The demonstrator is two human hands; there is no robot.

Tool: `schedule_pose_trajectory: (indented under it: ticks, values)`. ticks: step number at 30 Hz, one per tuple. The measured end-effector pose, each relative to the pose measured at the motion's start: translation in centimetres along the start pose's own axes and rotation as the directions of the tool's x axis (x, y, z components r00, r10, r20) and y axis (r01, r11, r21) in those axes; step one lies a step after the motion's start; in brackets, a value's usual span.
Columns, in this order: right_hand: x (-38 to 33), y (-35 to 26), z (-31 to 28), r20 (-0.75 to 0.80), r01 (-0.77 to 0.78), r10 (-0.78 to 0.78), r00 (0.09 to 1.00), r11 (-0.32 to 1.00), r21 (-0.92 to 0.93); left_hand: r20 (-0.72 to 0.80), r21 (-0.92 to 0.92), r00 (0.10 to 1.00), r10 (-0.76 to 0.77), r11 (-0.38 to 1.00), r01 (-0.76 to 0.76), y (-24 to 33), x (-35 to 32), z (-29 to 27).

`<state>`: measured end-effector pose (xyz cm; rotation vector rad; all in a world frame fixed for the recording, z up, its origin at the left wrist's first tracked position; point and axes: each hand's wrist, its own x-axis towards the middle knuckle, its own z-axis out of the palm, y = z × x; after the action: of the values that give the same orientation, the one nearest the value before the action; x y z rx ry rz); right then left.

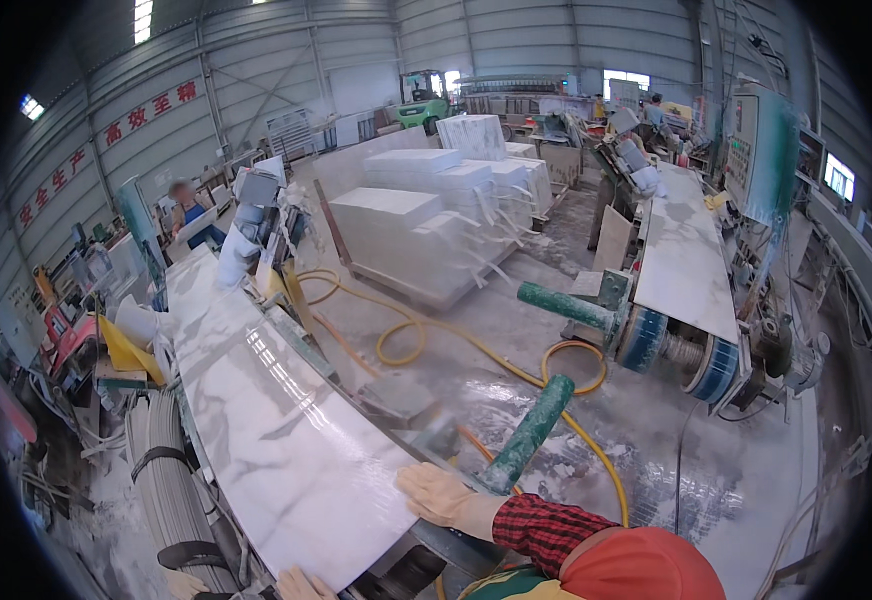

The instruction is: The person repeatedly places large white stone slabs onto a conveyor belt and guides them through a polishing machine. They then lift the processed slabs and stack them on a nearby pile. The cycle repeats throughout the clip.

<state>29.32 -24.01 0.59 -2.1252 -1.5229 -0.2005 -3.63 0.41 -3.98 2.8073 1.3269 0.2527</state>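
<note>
1 grey-veined white marble slab (296, 455), on near-left machine bed (304, 346). Right hand (304, 585) at its lower end, left hand (186, 583) beside 1 strapped bundle of grey strips (154, 430); both cropped, can't tell finger state. 1 co-worker's gloved hand (438, 494) on slab's right edge. 2 green cylinders (532, 435) beyond.

Large red characters (138, 117) along grey wall (246, 100), in two groups

Glossy white grey-veined slab (281, 440), flat
</note>
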Motion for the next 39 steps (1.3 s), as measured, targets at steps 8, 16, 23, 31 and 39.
schedule_pose_trajectory:
  ticks: [8, 16, 23, 31, 39]
  values:
    - [2.5, 2.9, 4.9, 0.029, 0.024, -0.022, 0.999, 0.997, -0.080, -0.041, 0.005, 0.999, 0.015, 1.000, -0.015, 1.4, -1.1, -1.1]
    - [9.1, 3.8, 3.3, -0.037, 0.140, -0.140, 0.989, 0.990, -0.019, -0.266, -0.181, 0.964, -0.004, 0.982, -0.046, 1.1, -2.9, -0.2]
    - [10.7, 4.8, 4.4, -0.102, 0.135, -0.135, 0.986, 0.991, -0.005, -0.201, -0.195, 0.979, -0.042, 0.981, 0.002, 2.4, -3.2, -2.1]
    - [10.0, 3.6, 3.2, 0.008, 0.045, -0.045, 0.999, 0.998, 0.036, -0.226, -0.142, 0.974, -0.022, 0.990, -0.011, 1.7, -3.8, -1.5]
    - [3.8, 1.6, 1.3, -0.112, 0.158, -0.160, 0.981, 0.987, -0.020, -0.341, -0.166, 0.940, -0.003, 0.984, -0.057, 0.8, -4.1, 1.0]
